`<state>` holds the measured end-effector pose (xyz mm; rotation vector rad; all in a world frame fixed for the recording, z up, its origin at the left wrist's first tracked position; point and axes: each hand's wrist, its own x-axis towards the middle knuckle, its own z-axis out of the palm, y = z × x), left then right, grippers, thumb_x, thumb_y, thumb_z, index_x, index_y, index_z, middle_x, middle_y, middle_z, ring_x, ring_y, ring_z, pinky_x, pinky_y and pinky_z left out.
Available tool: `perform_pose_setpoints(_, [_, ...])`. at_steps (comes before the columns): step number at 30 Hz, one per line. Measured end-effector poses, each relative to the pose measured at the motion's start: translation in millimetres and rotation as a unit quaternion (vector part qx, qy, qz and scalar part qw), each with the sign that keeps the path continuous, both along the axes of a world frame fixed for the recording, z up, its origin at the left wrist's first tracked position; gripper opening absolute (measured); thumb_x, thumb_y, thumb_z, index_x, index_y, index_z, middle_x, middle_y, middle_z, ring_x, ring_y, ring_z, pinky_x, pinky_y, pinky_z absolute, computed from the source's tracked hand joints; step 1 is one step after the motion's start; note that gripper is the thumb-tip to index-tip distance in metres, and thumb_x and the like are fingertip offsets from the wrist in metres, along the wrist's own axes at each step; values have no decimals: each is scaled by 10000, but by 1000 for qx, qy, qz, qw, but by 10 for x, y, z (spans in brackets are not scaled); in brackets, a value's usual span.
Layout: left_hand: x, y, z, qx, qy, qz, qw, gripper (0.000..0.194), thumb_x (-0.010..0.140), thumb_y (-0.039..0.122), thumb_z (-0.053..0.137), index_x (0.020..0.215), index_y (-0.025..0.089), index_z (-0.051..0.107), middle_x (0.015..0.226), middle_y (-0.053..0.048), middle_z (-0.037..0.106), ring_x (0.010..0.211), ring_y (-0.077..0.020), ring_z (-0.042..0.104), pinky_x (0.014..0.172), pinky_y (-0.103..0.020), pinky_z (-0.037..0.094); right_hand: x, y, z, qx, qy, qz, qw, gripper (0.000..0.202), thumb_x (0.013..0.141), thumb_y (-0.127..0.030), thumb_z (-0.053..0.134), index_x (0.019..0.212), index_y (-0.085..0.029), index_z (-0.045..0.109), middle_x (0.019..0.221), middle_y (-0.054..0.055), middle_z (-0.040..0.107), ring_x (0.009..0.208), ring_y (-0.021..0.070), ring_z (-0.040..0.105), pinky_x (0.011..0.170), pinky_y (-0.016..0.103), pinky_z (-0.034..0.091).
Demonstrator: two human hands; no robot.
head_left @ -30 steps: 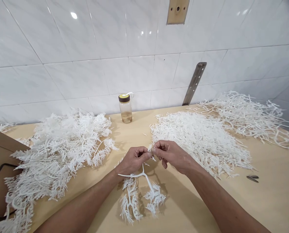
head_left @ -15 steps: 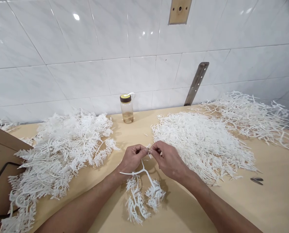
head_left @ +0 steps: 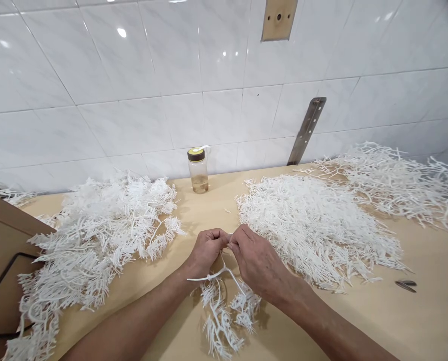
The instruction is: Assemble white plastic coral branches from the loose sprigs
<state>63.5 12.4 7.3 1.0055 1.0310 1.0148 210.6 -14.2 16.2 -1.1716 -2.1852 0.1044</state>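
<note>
A white plastic branch (head_left: 220,328) with feathery tufts hangs below my hands, near the middle of the table's front. My left hand (head_left: 207,249) pinches its thin upper stem. Touching it at the fingertips, my right hand (head_left: 253,255) is closed on a small white piece at the top of the branch, mostly hidden by the fingers. A bare white stem end sticks out to the left under my left wrist. To the right of my hands lies a pile of small white sprigs (head_left: 314,225). On the left is a heap of tufted white branches (head_left: 107,235).
A bottle (head_left: 198,171) with a dark and yellow lid stands near the tiled wall. Bare white branches (head_left: 400,180) lie at the back right. Small metal snips (head_left: 406,286) rest at the right. A brown box (head_left: 5,240) stands at the left edge.
My right fingers have closed further over the joint, covering the small white piece that showed there. The hanging branch has shifted slightly right and down in view.
</note>
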Motion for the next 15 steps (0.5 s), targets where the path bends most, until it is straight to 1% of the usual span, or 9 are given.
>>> perform_pose_setpoints(2, [-13, 20, -6, -14, 1, 4, 1000, 116, 604, 236, 703, 567, 146, 640, 529, 4, 559, 495, -101, 458, 514, -238, 338, -55, -41, -19, 8, -2, 8, 1000, 224, 986, -114, 362, 805, -191, 469, 768, 48, 506, 633, 158, 444, 535, 280, 333])
perform_pose_setpoints(4, [-49, 57, -2, 8, 23, 23, 999, 136, 620, 245, 701, 559, 149, 628, 526, 12, 545, 497, -99, 451, 518, -238, 340, -135, -110, -13, -1, 9, 41, 999, 240, 985, -95, 360, 796, -191, 472, 762, 42, 510, 626, 149, 436, 532, 275, 339])
perform_pose_setpoints(7, [-121, 121, 8, 73, 90, 48, 992, 240, 694, 335, 726, 588, 144, 626, 562, 13, 544, 533, -100, 453, 539, -238, 344, -205, -190, 68, -53, 59, 115, 990, 235, 981, -125, 401, 770, -197, 475, 760, 31, 533, 620, 139, 452, 528, 270, 369])
perform_pose_setpoints(8, [-141, 137, 8, 91, 104, 37, 990, 266, 722, 370, 724, 619, 141, 638, 584, 9, 555, 551, -104, 460, 548, -239, 348, -189, -187, 109, -90, 92, 115, 985, 217, 981, -157, 428, 778, -198, 490, 777, 31, 556, 637, 140, 482, 538, 269, 397])
perform_pose_setpoints(9, [-155, 147, 4, 104, 113, 18, 988, 289, 746, 402, 718, 654, 137, 651, 606, 3, 565, 567, -107, 465, 556, -241, 351, -148, -163, 150, -131, 135, 92, 978, 201, 981, -198, 454, 787, -200, 507, 802, 34, 583, 653, 142, 518, 548, 270, 428])
perform_pose_setpoints(11, [-165, 151, -11, 120, 115, -25, 986, 328, 782, 451, 702, 721, 130, 670, 636, -4, 578, 590, -111, 474, 566, -242, 355, -9, -59, 211, -211, 229, 6, 950, 180, 959, -287, 515, 805, -199, 541, 865, 50, 637, 654, 145, 588, 536, 271, 472])
perform_pose_setpoints(13, [-155, 139, -27, 129, 111, -48, 984, 353, 802, 481, 690, 768, 130, 673, 656, -7, 581, 605, -113, 481, 576, -241, 358, 153, 83, 219, -289, 288, -68, 910, 198, 924, -357, 574, 812, -194, 553, 765, 18, 645, 504, 120, 586, 492, 273, 469])
perform_pose_setpoints(14, [-147, 129, -32, 132, 106, -53, 984, 357, 812, 488, 684, 787, 132, 668, 666, -7, 581, 614, -114, 486, 582, -241, 361, 220, 149, 202, -316, 309, -87, 893, 195, 903, -363, 603, 819, -195, 552, 703, -3, 636, 465, 118, 584, 477, 267, 454])
perform_pose_setpoints(15, [-139, 119, -34, 136, 100, -59, 984, 355, 822, 489, 678, 802, 136, 661, 677, -6, 579, 621, -113, 489, 589, -241, 365, 269, 204, 176, -338, 334, -87, 876, 194, 877, -365, 635, 827, -195, 556, 658, -20, 622, 434, 115, 572, 462, 263, 447])
